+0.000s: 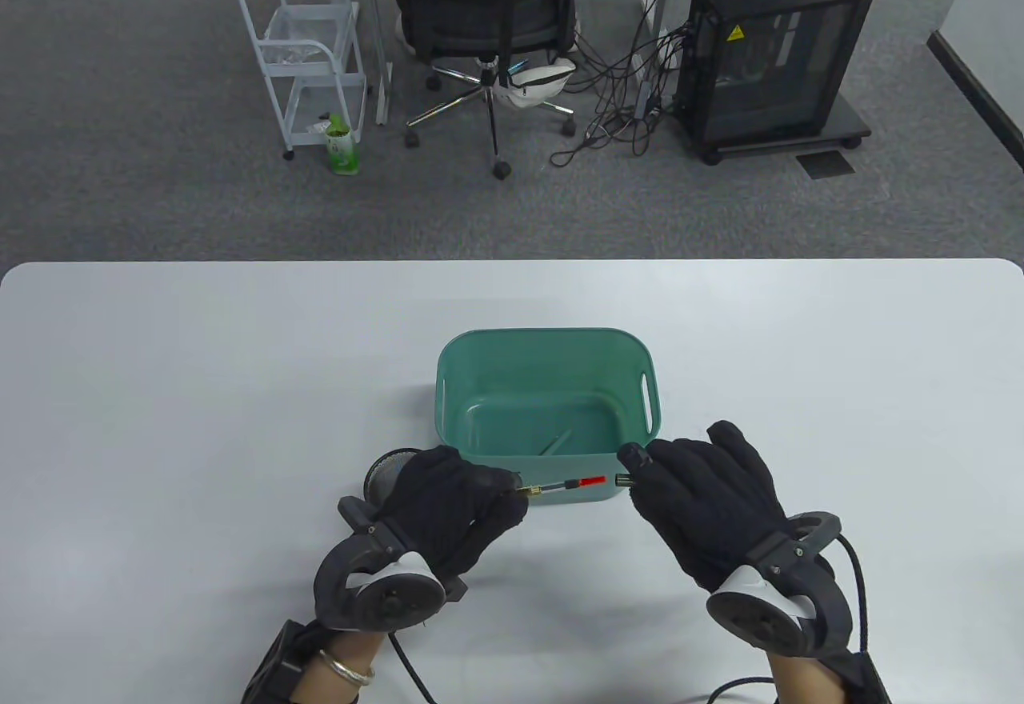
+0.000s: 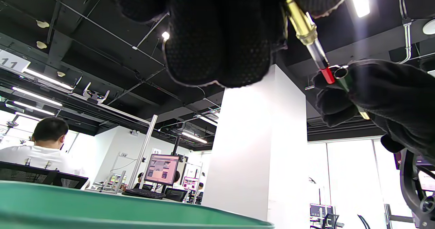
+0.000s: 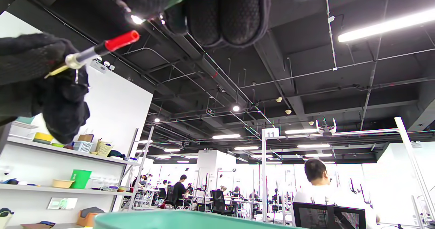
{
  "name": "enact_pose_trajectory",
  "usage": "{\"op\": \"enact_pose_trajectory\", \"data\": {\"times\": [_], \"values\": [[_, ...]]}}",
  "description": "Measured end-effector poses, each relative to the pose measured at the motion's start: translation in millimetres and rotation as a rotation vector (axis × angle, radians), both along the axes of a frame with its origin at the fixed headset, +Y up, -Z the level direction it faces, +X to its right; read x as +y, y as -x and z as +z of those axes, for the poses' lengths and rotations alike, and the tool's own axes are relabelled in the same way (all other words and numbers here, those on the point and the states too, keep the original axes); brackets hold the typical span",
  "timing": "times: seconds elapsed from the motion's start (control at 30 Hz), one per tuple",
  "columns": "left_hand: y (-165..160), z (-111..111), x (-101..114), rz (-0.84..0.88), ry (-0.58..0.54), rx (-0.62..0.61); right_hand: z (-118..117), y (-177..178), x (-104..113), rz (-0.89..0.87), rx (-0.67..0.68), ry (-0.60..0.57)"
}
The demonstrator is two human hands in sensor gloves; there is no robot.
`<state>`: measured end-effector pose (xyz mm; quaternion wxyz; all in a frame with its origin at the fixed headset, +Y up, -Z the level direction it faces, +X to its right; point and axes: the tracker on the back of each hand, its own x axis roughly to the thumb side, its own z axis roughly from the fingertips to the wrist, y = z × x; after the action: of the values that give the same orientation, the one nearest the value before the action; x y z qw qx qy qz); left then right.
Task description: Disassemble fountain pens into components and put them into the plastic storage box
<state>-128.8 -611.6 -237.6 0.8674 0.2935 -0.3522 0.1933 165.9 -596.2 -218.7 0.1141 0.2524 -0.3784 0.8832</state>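
As two hands (image 1: 460, 508) (image 1: 704, 500) grip one pen (image 1: 564, 486), perhaps one part (image 1: 554, 443) boxed

My left hand (image 1: 456, 508) is curled, fingertips pinching toward my right. My right hand (image 1: 704, 500) faces it, thumb and fingers closed in a grip, knuckles up. Both hover level, just apart.
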Motion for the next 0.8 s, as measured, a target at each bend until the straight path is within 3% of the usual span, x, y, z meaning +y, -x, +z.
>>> {"op": "enact_pose_trajectory", "data": {"times": [0.47,0.8], "values": [[-10.0,-16.9,7.8,-0.118,0.136,0.254,8.5,-5.8,8.6,-0.061,0.028,-0.025],[-41.3,-50.6,25.0,-0.187,0.291,0.292,11.3,-9.9,11.3,-0.083,0.032,-0.033]]}}
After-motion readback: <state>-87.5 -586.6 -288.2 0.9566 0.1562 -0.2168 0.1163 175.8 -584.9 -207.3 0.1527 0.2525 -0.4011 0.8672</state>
